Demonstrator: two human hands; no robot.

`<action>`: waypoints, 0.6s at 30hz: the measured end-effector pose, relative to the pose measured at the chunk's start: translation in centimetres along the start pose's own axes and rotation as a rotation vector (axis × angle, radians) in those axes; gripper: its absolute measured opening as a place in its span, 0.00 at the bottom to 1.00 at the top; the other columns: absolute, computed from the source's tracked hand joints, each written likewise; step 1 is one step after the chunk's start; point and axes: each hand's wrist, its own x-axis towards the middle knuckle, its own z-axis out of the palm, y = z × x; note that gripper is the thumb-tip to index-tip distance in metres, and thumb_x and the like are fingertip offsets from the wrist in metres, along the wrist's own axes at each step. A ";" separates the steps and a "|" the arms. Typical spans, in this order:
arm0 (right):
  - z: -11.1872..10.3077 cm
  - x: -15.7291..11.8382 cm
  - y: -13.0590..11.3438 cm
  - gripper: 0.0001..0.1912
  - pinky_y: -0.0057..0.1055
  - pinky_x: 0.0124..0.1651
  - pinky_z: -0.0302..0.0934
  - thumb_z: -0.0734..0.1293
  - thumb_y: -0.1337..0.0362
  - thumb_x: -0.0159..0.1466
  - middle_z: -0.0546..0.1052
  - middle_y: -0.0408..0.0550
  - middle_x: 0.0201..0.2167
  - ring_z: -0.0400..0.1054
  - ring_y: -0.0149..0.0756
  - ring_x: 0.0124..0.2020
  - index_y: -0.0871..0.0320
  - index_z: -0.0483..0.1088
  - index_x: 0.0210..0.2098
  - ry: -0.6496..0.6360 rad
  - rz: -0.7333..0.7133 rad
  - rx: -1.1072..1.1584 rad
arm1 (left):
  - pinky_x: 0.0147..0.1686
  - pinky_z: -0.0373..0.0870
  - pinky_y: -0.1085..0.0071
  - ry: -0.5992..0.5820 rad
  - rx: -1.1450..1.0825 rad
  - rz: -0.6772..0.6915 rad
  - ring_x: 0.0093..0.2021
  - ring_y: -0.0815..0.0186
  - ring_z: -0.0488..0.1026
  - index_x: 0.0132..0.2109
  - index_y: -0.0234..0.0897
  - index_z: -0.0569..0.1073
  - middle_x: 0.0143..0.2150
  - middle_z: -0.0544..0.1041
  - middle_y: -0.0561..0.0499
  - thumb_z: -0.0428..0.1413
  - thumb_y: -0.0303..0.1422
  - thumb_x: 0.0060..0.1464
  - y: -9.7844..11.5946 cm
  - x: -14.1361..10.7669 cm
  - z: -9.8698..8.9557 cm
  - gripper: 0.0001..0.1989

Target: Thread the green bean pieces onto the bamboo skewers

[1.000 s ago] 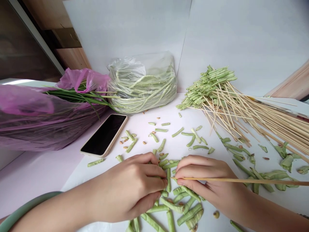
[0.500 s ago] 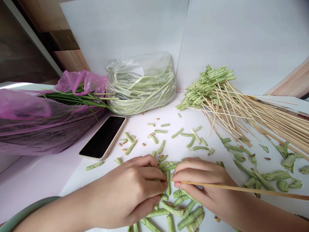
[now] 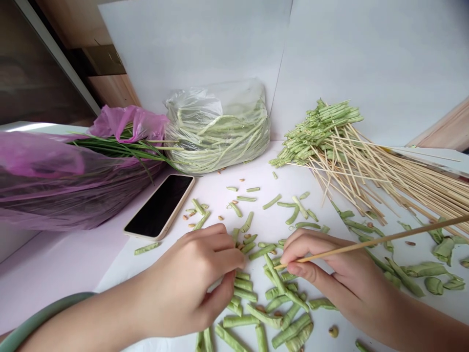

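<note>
Thumb and fingers of my right hand (image 3: pixel 322 269) pinch a thin wooden skewer (image 3: pixel 384 238), its tip pointing left over the cut green bean pieces (image 3: pixel 240 320). My left hand (image 3: pixel 208 278) is at the left side of the pile, fingers curled with thumb and fingertips close together. What those fingertips hold, if anything, is hidden. A long bean piece (image 3: pixel 274 274) lies slanted between the hands, close to the skewer tip. Cut pieces and small brown seeds are scattered on the white sheet (image 3: pixel 120 274).
A phone (image 3: pixel 159 207) lies left of the scattered pieces. Behind are a clear bag of long beans (image 3: pixel 220 137) and a purple bag (image 3: pixel 73 190) with green stalks. At the back right, bean-loaded skewers (image 3: pixel 322 129) are stacked; limp bean pieces (image 3: pixel 425 270) lie at the right.
The hands have moved apart. The skewer has moved right and its far end has swung up. The long bean piece between the hands now lies slanted. The view has shifted slightly.
</note>
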 end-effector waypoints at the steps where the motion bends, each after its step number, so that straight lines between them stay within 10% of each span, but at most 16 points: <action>1: 0.0 0.0 -0.1 0.08 0.24 0.32 0.61 0.58 0.71 0.64 0.70 0.42 0.26 0.66 0.29 0.29 0.56 0.67 0.32 -0.014 0.005 0.012 | 0.27 0.60 0.70 -0.023 0.020 -0.010 0.28 0.65 0.64 0.35 0.37 0.72 0.27 0.70 0.48 0.49 0.23 0.49 0.1 0.0 0.0 0.09; 10: 0.1 0.0 -0.7 0.08 0.21 0.32 0.60 0.60 0.72 0.64 0.71 0.40 0.27 0.66 0.26 0.29 0.57 0.67 0.31 -0.134 0.016 0.000 | 0.28 0.57 0.70 -0.217 0.121 -0.067 0.32 0.65 0.64 0.27 0.37 0.64 0.30 0.69 0.51 0.51 0.24 0.48 0.6 0.0 -0.3 0.04; 18: -1.1 1.5 -2.5 0.10 0.21 0.27 0.58 0.58 0.72 0.65 0.69 0.41 0.27 0.64 0.25 0.26 0.57 0.66 0.30 -0.278 -0.037 -0.150 | 0.33 0.61 0.73 -0.146 -0.072 -0.072 0.36 0.65 0.67 0.34 0.38 0.73 0.34 0.73 0.50 0.51 0.23 0.49 0.4 0.0 0.4 0.09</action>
